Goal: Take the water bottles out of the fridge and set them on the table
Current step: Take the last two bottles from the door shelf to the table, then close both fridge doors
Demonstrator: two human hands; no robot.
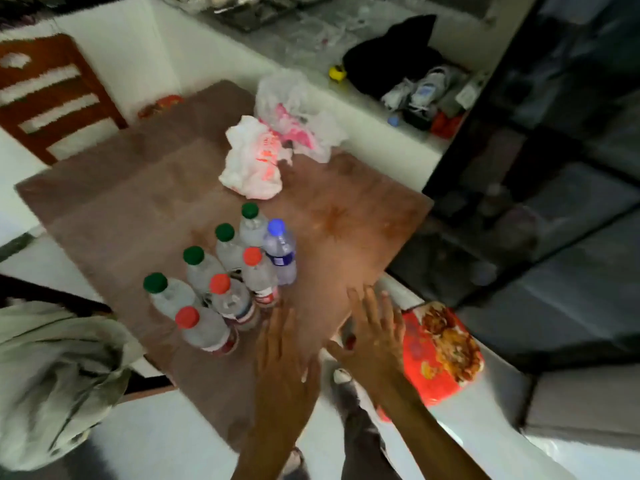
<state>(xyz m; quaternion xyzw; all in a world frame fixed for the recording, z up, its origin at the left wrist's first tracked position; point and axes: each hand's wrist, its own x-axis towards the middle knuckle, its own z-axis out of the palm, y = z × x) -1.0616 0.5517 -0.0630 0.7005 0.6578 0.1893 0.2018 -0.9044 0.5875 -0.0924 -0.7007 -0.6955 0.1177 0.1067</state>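
Several clear water bottles stand upright in a tight cluster on the brown table (138, 202). Some have green caps (155, 282), some red caps (220, 283), and one has a blue cap (276, 226). My left hand (284, 344) hovers flat with fingers apart just right of the cluster, holding nothing. Over the table's near right corner, my right hand (375, 327) is also empty with fingers spread. The dark fridge (554, 168) stands to the right, its shelves dim and blurred.
Crumpled white and pink plastic bags (252, 157) lie at the table's far side. A red patterned bag (440, 355) sits on the floor by the fridge. A wooden chair (52, 98) stands far left, and a grey cloth (52, 375) hangs near left.
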